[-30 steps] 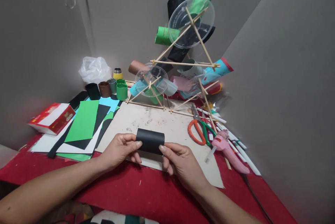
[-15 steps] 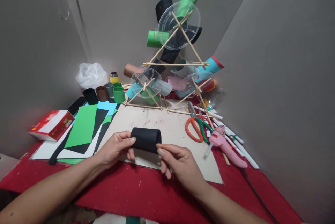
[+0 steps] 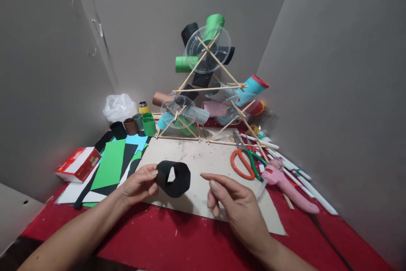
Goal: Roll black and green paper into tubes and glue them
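Two hands are in view: the fingers of the left hand (image 3: pixel 139 185) pinch the left end of a black paper tube (image 3: pixel 180 187), held just above a beige board (image 3: pixel 203 157), its open end tilted rightward. The right hand (image 3: pixel 242 205) hovers apart from it to the right, fingers slightly parted. Beyond it, scissors (image 3: pixel 243 149) and a pink glue gun (image 3: pixel 290 190) lie near the desk's (image 3: pixel 158 237) right edge; a green sheet (image 3: pixel 109 164) and a red box (image 3: pixel 83 170) sit left. Behind stands a stick frame (image 3: pixel 207 49) bearing paper tubes.
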### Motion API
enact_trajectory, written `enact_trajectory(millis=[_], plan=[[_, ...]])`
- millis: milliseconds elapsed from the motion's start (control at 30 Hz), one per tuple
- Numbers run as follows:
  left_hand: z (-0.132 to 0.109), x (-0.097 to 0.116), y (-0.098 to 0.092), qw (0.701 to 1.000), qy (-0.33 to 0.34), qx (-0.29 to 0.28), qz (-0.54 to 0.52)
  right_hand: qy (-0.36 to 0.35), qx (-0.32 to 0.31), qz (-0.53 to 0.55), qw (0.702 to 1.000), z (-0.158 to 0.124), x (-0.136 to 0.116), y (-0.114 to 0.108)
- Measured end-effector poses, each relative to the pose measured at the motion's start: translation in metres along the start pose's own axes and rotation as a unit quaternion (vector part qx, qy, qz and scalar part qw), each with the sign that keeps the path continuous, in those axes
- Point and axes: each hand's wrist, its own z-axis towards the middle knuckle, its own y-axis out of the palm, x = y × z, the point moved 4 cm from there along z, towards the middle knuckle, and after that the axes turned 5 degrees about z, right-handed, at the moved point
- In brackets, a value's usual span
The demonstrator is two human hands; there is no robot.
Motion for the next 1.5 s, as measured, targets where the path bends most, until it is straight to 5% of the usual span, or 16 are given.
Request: enact_trajectory(millis=[500,700,867,1067,1133,1333,1500], plan=[[-0.004,-0.005,0.022,0.995,-0.008,0.008,0.102,0.021,-0.102,-0.138,0.985,0.006,0.012,0.011],[-0.013,0.013,0.016,0.957,0.094,0.098,0.257,0.024,-0.034,-0.093,0.995,0.011,0.014,0.002],[-0.029,0.026,0.013,0.842,0.251,0.19,0.439,0.018,0.013,-0.09,0.996,0.014,0.012,-0.005],[-0.044,0.023,0.031,0.556,0.506,0.114,0.65,0.04,-0.011,-0.109,0.993,0.016,0.023,-0.002],[-0.047,0.02,0.035,0.493,0.537,0.089,0.679,0.039,-0.014,-0.112,0.993,0.016,0.024,0.0],[-0.053,0.015,0.045,0.428,0.555,0.002,0.713,0.026,0.015,-0.105,0.994,0.016,0.02,-0.003],[-0.049,0.009,0.051,0.402,0.526,-0.006,0.749,-0.102,0.048,-0.171,0.979,0.012,0.011,-0.01]])
